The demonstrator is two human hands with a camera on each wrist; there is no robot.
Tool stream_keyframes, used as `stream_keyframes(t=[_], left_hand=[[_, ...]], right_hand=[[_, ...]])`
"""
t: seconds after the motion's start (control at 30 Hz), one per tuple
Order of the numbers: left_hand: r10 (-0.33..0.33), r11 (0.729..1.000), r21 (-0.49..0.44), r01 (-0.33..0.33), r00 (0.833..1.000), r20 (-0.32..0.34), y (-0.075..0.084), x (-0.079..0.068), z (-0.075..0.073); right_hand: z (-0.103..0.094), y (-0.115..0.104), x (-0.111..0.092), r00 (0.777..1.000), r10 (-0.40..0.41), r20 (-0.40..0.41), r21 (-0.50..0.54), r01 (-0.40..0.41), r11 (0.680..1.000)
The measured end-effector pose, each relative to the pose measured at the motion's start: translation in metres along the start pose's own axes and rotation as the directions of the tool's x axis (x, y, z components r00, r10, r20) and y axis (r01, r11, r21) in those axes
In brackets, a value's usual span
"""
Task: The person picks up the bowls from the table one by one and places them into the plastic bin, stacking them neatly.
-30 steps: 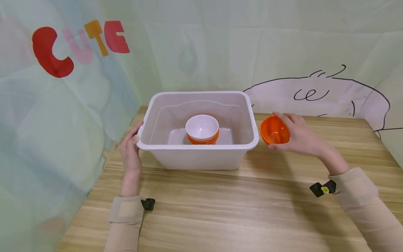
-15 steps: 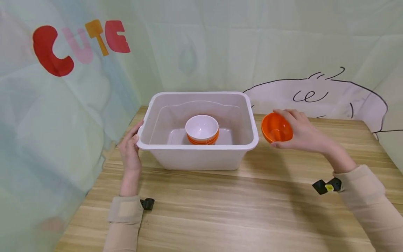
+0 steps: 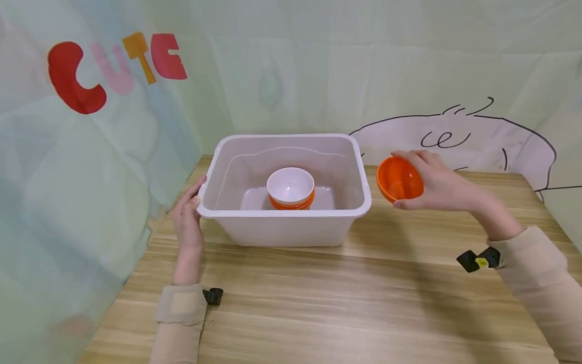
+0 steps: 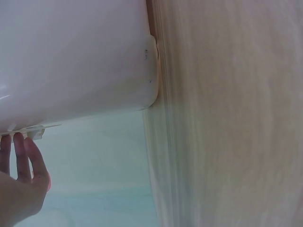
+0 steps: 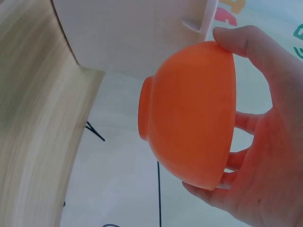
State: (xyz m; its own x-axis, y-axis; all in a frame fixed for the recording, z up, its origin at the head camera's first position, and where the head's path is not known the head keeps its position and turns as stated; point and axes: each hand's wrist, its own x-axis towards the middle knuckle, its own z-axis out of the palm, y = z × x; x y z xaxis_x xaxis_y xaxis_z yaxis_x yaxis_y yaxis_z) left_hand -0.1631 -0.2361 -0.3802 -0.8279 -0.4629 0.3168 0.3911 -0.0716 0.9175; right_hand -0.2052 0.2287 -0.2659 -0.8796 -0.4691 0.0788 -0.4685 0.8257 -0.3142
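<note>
My right hand [image 3: 438,183] holds an orange bowl [image 3: 399,179] by its rim, thumb on one side and fingers across the other. The bowl is raised and tipped, its hollow facing my palm; its rounded outside and foot ring [image 5: 145,109] show in the right wrist view. To its left stands a white plastic tub [image 3: 284,230]. Inside the tub a white bowl [image 3: 291,185] sits on top of several stacked orange bowls [image 3: 292,204]. My left hand [image 3: 187,215] grips the tub's left rim, with fingers [image 4: 21,158] against it in the left wrist view.
The wooden table [image 3: 327,303] extends in front of the tub and to its right. Close behind hangs a pale printed cloth [image 3: 291,76] with a cartoon drawing. Coloured letters [image 3: 75,78] mark the cloth on the left.
My right hand has lifted the orange bowl slightly and drawn it a little to the right, off the place where it was. My left hand and the tub have stayed put.
</note>
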Motion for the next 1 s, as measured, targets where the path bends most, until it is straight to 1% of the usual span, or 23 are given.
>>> stream_keyframes(t=[0.27, 0.37, 0.5, 0.8, 1.0], left_hand=[[-0.005, 1.000, 0.002, 0.005, 1.000, 0.000, 0.000, -0.001, 0.001], [-0.003, 1.000, 0.001, 0.003, 1.000, 0.000, -0.001, 0.000, 0.001], [-0.004, 1.000, 0.005, 0.004, 1.000, -0.001, 0.000, 0.001, 0.001], [-0.004, 1.000, -0.007, 0.004, 1.000, -0.004, -0.001, 0.000, 0.000], [-0.002, 1.000, -0.006, 0.002, 1.000, 0.003, -0.002, 0.000, 0.001]], right_hand=[[-0.013, -0.006, 0.003, 0.999, 0.008, 0.038, 0.022, -0.009, 1.000], [-0.018, -0.008, 0.004, 1.000, 0.007, 0.030, 0.030, -0.008, 1.000], [-0.023, -0.012, 0.006, 1.000, -0.011, 0.014, 0.043, 0.010, 0.999], [-0.037, -0.024, 0.015, 0.999, -0.046, 0.024, 0.055, 0.044, 0.997], [-0.043, -0.030, 0.020, 0.997, -0.074, 0.016, 0.052, 0.073, 0.996]])
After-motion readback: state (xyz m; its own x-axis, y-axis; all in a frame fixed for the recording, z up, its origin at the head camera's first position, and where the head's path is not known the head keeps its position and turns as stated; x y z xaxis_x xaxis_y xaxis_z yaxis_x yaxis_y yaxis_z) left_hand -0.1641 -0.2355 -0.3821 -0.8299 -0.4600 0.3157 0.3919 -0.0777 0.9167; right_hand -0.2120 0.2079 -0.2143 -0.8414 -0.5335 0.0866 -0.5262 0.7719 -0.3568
